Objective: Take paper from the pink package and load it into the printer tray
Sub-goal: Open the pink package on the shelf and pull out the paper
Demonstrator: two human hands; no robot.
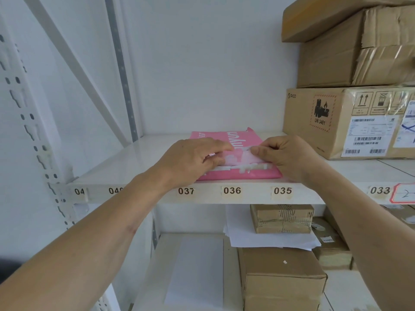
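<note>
Pink plastic-wrapped paper package (233, 153) is kept flat on the white metal shelf (139, 158), pinned by the left hand (190, 160), fingers spread, probably for steadiness. Its torn flap is pinched shut-tight by the right hand (289, 156), seemingly for opening.

Light: bright, even and diffuse; white wall (202, 63) slightly washed out
Shadows: soft, faint; darker beneath the shelf (224, 196)
Glare: sheen on the taped cardboard box (336, 122)
Distortion: wide-angle bending of the rack upright (24, 113) at the left edge
Focus: centre sharp; lower corners soft
</note>
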